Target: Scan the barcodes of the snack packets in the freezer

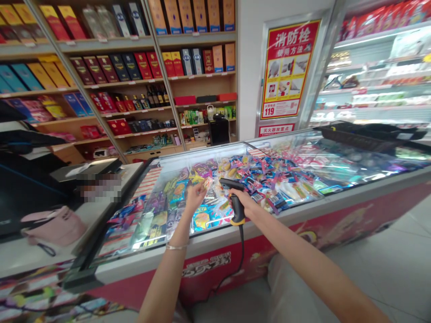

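My right hand [243,200] is wrapped around the grip of a black and yellow barcode scanner [237,211], whose head points left. Its cable hangs down over the freezer's front. To the left of the scanner, my left hand [196,196] is closed in a pinch at a small pale packet [208,182]; its print is too small to read. Both hands are over the glass-topped chest freezer [299,219]. Colourful wrapped ice creams [257,172] lie in the freezer under and around my hands.
A counter with a pink pouch [55,226] stands at the left. Shelves of boxed bottles [117,67] line the back wall, beside a red fire hydrant sign [289,67]. A black tray [357,137] rests on the freezer's far right. A lit display cooler [377,85] stands behind it.
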Available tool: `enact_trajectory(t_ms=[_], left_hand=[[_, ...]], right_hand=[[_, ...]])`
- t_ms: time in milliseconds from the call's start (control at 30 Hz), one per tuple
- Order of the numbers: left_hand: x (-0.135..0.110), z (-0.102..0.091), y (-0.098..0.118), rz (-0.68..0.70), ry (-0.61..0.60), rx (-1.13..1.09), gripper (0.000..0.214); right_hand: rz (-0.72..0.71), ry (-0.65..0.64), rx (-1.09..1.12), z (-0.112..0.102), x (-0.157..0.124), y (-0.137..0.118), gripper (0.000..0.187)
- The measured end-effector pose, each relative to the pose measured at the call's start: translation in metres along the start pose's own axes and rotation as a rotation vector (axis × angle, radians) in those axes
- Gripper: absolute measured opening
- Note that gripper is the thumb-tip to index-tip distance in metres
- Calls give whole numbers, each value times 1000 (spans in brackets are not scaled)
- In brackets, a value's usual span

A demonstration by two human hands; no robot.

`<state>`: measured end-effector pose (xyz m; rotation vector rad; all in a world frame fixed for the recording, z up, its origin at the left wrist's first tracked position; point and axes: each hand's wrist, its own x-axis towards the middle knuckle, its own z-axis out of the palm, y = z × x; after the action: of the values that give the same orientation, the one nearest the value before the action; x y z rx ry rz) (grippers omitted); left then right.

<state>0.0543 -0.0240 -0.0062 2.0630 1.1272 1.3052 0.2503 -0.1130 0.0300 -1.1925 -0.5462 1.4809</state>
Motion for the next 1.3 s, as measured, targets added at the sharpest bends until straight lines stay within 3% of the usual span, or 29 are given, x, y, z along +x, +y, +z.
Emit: enact_trajectory(t_ms=[500,633,767,833,967,1167,1300], left_hand=[[1,4,-10,-23,-2,39,21],[3,8,-15,-48,-2,-19,6],[4,14,-21,-82,2,-184,52],[5,16,-23,-147,15,-253,61],[2,15,-21,-279,-14,-367,46],[-1,13,-19,-257,-32,-488,46],[1,13,-22,-241,34,-318,43]], right_hand=[[-50,-10,-75,2,1,4,14],[-70,5,-85,4,-2,3,12],[-109,31,-124,7,-7,4,10],[-127,42,-153,10,-9,4,10],[-169,21,-177,14,-11,5,7],[-189,-2,-214,18,-12,5,10],[-170,-14,-224,21,-13,7,7]])
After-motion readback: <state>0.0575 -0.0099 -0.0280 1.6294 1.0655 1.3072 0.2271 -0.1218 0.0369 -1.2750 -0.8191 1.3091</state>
